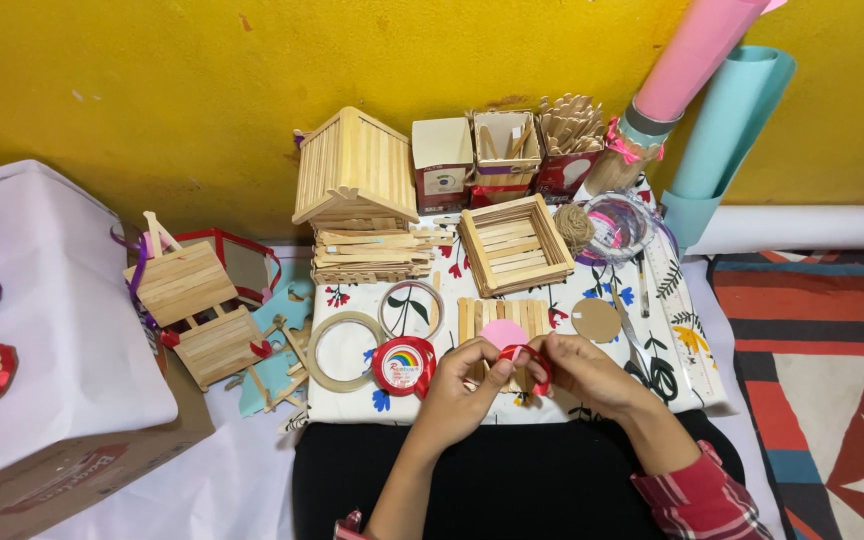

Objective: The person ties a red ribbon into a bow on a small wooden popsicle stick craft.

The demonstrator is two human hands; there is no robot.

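Head view: both hands meet at the near edge of the floral cloth [652, 345], pinching a red ribbon [530, 362] between them. The left hand [462, 385] is closed on one end, the right hand [582, 372] on the looped part, just over a stick panel [472, 318] bearing a pink disc [503, 333]. The ribbon looks mid-fold into a bow; finishing it calls for a tight, steady pinch. A ribbon spool [402, 366] lies just left.
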